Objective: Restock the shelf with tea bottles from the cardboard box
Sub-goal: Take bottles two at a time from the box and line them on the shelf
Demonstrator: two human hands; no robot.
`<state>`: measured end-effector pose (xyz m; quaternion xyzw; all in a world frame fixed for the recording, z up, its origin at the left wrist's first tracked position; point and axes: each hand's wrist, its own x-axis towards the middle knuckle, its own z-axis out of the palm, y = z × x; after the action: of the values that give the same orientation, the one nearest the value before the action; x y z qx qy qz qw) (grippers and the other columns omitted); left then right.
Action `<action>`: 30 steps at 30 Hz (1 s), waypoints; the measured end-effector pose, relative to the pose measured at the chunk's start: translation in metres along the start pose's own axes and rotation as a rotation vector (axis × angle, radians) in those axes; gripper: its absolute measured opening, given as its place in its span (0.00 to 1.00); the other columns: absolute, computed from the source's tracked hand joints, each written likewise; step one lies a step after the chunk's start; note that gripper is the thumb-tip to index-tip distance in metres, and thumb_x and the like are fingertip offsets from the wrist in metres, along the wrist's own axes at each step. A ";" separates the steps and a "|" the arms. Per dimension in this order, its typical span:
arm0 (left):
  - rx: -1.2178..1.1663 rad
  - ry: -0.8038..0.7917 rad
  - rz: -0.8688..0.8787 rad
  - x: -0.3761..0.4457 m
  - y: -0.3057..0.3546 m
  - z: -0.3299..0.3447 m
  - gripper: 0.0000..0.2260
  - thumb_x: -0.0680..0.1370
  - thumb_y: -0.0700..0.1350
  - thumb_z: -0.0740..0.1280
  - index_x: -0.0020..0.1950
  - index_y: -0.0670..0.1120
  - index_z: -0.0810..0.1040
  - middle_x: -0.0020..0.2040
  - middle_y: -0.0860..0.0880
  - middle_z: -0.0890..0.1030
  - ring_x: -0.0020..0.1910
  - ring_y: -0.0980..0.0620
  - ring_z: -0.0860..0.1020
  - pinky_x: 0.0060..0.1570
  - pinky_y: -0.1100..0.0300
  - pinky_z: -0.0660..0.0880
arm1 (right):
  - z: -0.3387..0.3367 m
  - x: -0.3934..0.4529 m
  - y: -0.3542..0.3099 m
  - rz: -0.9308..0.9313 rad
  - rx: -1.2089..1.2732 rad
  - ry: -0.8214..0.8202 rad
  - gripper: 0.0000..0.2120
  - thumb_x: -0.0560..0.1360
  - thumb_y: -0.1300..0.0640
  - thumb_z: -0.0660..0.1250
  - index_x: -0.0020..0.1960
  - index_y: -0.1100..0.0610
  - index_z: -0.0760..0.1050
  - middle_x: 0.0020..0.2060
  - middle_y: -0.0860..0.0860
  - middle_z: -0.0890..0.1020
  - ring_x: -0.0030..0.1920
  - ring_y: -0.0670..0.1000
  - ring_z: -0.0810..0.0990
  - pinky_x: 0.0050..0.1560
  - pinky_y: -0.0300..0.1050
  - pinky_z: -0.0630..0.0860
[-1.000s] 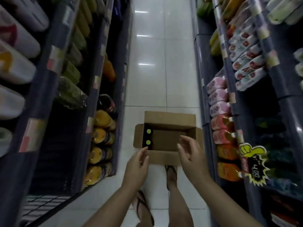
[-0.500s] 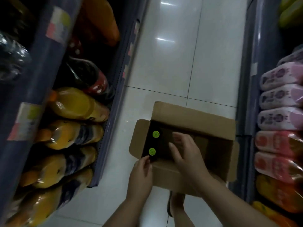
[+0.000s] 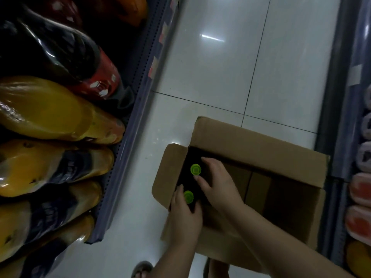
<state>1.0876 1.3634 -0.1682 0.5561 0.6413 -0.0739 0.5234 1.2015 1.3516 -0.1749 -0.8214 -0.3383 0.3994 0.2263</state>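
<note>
An open cardboard box sits on the white tiled floor of the aisle. Two dark tea bottles with green caps stand at its left end; the rest of the box floor is bare. My left hand wraps around the nearer tea bottle, thumb to the left of the cap. My right hand curls around the neck of the farther tea bottle, with fingers above the cap and thumb below it. The bottles' bodies are lost in the box's shadow.
The left shelf unit holds large orange drink bottles and a dark cola bottle. The right shelf carries pink and orange packs, close beside the box. My sandalled foot is on the floor near the box.
I have bent down toward the box. Both hands moved from above its near edge onto the two green-capped bottles and closed around them.
</note>
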 end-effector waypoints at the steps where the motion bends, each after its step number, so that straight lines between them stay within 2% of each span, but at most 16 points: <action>1: -0.006 0.004 -0.014 0.002 -0.001 0.002 0.28 0.78 0.47 0.65 0.75 0.51 0.58 0.74 0.50 0.65 0.71 0.50 0.66 0.66 0.56 0.68 | 0.002 0.004 0.003 -0.004 -0.006 -0.008 0.26 0.76 0.51 0.65 0.72 0.51 0.62 0.70 0.47 0.67 0.70 0.46 0.65 0.66 0.37 0.61; 6: 0.010 0.090 0.016 0.010 -0.017 0.014 0.26 0.76 0.44 0.67 0.73 0.51 0.63 0.73 0.52 0.66 0.72 0.51 0.65 0.68 0.58 0.65 | 0.014 0.020 0.020 -0.015 -0.005 -0.077 0.29 0.73 0.52 0.69 0.71 0.49 0.64 0.69 0.47 0.68 0.70 0.48 0.64 0.66 0.37 0.60; 10: -0.015 0.229 0.036 0.012 -0.022 0.025 0.21 0.76 0.41 0.67 0.68 0.52 0.71 0.71 0.53 0.69 0.70 0.52 0.68 0.66 0.59 0.65 | 0.025 0.024 0.035 -0.032 0.023 -0.014 0.25 0.72 0.58 0.71 0.67 0.47 0.71 0.62 0.49 0.74 0.64 0.51 0.72 0.63 0.44 0.70; 12: -0.035 0.261 0.041 0.013 -0.021 0.028 0.19 0.76 0.41 0.67 0.66 0.53 0.73 0.70 0.54 0.70 0.69 0.52 0.68 0.64 0.60 0.65 | 0.027 0.025 0.036 -0.050 0.036 0.037 0.24 0.72 0.61 0.70 0.66 0.48 0.73 0.62 0.48 0.74 0.63 0.49 0.72 0.62 0.41 0.70; 14: -0.036 0.271 0.049 0.011 -0.021 0.029 0.18 0.76 0.42 0.67 0.65 0.53 0.73 0.70 0.55 0.71 0.69 0.52 0.68 0.63 0.61 0.64 | 0.027 0.023 0.035 -0.091 0.050 0.048 0.24 0.72 0.64 0.69 0.65 0.51 0.73 0.64 0.48 0.73 0.64 0.45 0.70 0.62 0.36 0.65; 17: -0.071 0.279 0.066 0.007 -0.019 0.023 0.18 0.75 0.40 0.68 0.64 0.51 0.75 0.69 0.54 0.72 0.69 0.52 0.69 0.63 0.63 0.63 | 0.018 0.015 0.035 -0.122 0.088 0.070 0.21 0.72 0.65 0.69 0.64 0.54 0.75 0.64 0.47 0.74 0.64 0.43 0.70 0.65 0.37 0.66; 19: -0.048 0.248 0.108 0.000 -0.015 0.015 0.17 0.76 0.41 0.67 0.64 0.51 0.74 0.69 0.55 0.72 0.68 0.54 0.69 0.63 0.64 0.63 | 0.009 0.007 0.035 -0.154 0.101 0.104 0.20 0.71 0.64 0.70 0.62 0.54 0.76 0.63 0.45 0.74 0.64 0.42 0.70 0.67 0.38 0.66; 22: -0.009 0.159 0.210 -0.011 -0.006 0.002 0.15 0.76 0.43 0.68 0.62 0.54 0.75 0.69 0.60 0.70 0.69 0.60 0.66 0.63 0.66 0.63 | -0.011 -0.008 0.033 -0.166 0.166 0.128 0.20 0.71 0.63 0.71 0.62 0.52 0.76 0.65 0.42 0.73 0.69 0.41 0.66 0.69 0.34 0.62; 25: -0.066 0.048 0.312 -0.023 0.010 -0.021 0.15 0.74 0.44 0.70 0.57 0.59 0.75 0.65 0.66 0.70 0.69 0.64 0.61 0.63 0.73 0.60 | -0.038 -0.031 0.026 -0.153 0.275 0.172 0.22 0.71 0.65 0.70 0.63 0.50 0.74 0.66 0.43 0.73 0.70 0.39 0.65 0.69 0.34 0.62; 26: -0.095 0.021 0.343 -0.026 0.017 -0.029 0.15 0.73 0.44 0.71 0.55 0.59 0.76 0.64 0.65 0.72 0.69 0.63 0.63 0.62 0.75 0.61 | -0.050 -0.040 0.023 -0.149 0.305 0.195 0.23 0.71 0.66 0.70 0.63 0.50 0.74 0.66 0.43 0.73 0.69 0.39 0.66 0.69 0.37 0.64; 28: -0.156 -0.024 0.399 -0.033 0.034 -0.045 0.14 0.71 0.46 0.73 0.55 0.58 0.78 0.63 0.59 0.75 0.66 0.61 0.69 0.61 0.70 0.68 | -0.077 -0.060 0.016 -0.137 0.354 0.247 0.23 0.71 0.66 0.70 0.64 0.52 0.74 0.66 0.41 0.74 0.68 0.41 0.69 0.68 0.40 0.67; 30: -0.193 -0.077 0.465 -0.045 0.057 -0.059 0.14 0.68 0.53 0.71 0.54 0.59 0.78 0.58 0.56 0.75 0.60 0.62 0.73 0.58 0.66 0.72 | -0.109 -0.082 0.003 -0.132 0.391 0.301 0.22 0.71 0.62 0.70 0.64 0.52 0.74 0.63 0.37 0.76 0.66 0.41 0.72 0.65 0.36 0.69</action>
<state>1.0905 1.3964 -0.0801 0.6329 0.4798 0.0889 0.6011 1.2536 1.2777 -0.0729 -0.7886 -0.2699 0.3147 0.4542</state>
